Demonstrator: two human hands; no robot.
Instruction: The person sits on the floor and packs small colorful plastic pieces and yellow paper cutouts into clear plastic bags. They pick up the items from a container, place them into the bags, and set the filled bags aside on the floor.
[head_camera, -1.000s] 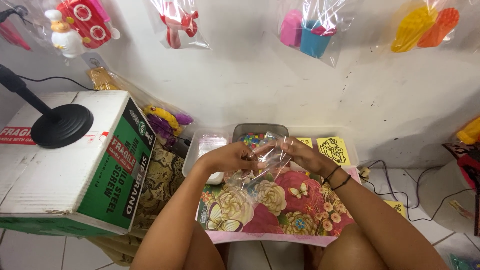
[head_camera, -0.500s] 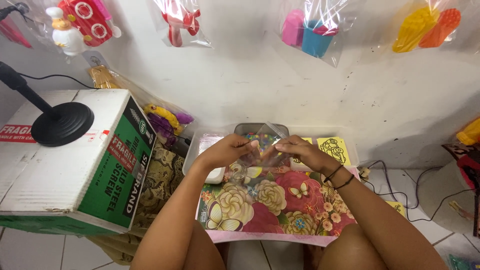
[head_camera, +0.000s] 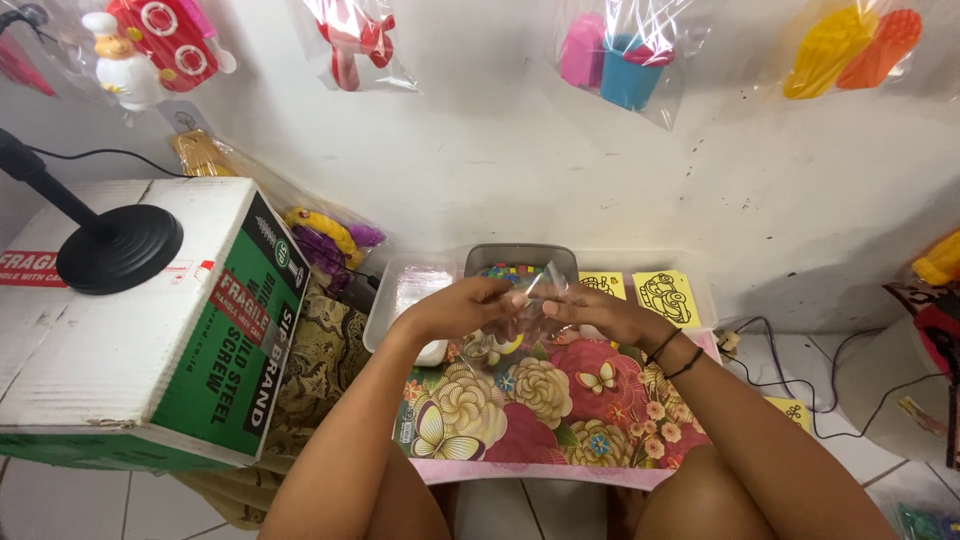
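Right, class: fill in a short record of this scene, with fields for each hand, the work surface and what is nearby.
left hand: pinches the edge of a clear plastic bag
right hand: grips the same bag
surface: floral board across the lap
behind: grey tray of small coloured pieces, yellow picture cards
left side: cardboard box bearing a black round stand base

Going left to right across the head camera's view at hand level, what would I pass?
Cardboard box → left hand → small clear plastic bag → right hand → yellow picture cards → cables.

small tub (head_camera: 520, 262) contents too small to tell, cardboard box (head_camera: 130, 330) cut off left
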